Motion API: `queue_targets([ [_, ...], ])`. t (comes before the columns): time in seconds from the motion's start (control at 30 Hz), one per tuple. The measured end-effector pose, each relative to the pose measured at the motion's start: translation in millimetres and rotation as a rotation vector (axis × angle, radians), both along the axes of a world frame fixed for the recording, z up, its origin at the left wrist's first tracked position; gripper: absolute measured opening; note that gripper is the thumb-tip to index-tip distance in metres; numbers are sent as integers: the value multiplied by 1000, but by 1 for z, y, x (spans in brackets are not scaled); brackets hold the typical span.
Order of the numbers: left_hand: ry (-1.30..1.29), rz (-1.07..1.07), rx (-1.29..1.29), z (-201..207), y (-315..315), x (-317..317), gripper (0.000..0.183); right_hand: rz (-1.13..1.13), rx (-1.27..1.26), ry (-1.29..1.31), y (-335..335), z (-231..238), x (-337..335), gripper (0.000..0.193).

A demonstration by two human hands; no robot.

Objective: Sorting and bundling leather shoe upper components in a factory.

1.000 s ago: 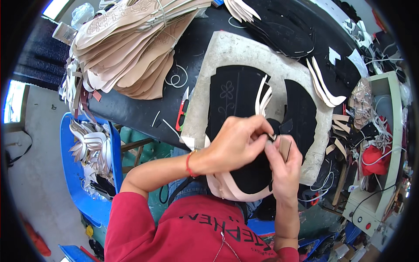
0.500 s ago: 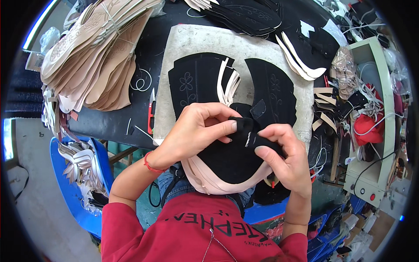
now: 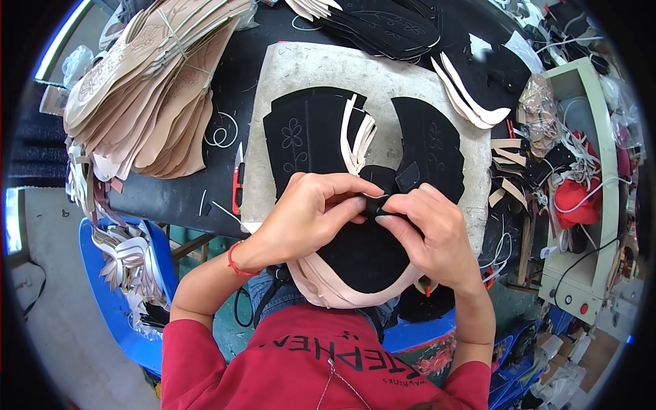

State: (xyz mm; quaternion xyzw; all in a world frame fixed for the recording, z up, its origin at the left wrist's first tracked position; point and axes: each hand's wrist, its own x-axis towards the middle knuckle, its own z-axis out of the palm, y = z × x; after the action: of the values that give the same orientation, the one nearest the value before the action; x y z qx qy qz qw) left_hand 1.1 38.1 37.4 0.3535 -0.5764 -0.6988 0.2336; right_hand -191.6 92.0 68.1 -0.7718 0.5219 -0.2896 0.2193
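My left hand (image 3: 311, 210) and my right hand (image 3: 434, 229) meet over the front edge of the pale work board, both pinching a small folded black fabric piece (image 3: 373, 206) between thumbs and fingers. Beneath them a black curved panel (image 3: 372, 263) hangs over my lap on top of pale pink cut pieces (image 3: 342, 294). Beyond my hands, black panels with stitched flowers lie on the left (image 3: 311, 126) and right (image 3: 434, 140) of the board. White strips (image 3: 354, 140) rest on the left panel, and a small dark patch (image 3: 408, 176) lies on the right one.
The pale board (image 3: 314, 65) sits on a black table. Red-handled scissors (image 3: 237, 186) lie left of it, below a bundle of beige pieces (image 3: 150, 96). More black pieces (image 3: 389, 31) are stacked behind. Two cream strips (image 3: 468, 96) lie right; a blue bin (image 3: 119, 307) stands lower left.
My right hand has moved left and slightly up, and the fingers of both hands now come close together on the black piece. The right flowered panel has shifted a little to the right.
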Motion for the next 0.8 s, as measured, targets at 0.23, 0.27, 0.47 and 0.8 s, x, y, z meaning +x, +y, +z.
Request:
queue_targets([
  [0.23,-119,-3,-256,-9,-5,-9,26,90,186,-192,-19,-19,-13,32],
  [0.27,-95,15,-116,-8,-5,-10,26,89,209,-234,-19,-18,-18,34],
  [0.47,-91,-14,-135,-1,-1,-7,22,92,45,-307,2,-21,-33,18],
  [0.8,-78,44,-162,8,4,-29,21,173,-94,-342,-10,-37,-23,18],
])
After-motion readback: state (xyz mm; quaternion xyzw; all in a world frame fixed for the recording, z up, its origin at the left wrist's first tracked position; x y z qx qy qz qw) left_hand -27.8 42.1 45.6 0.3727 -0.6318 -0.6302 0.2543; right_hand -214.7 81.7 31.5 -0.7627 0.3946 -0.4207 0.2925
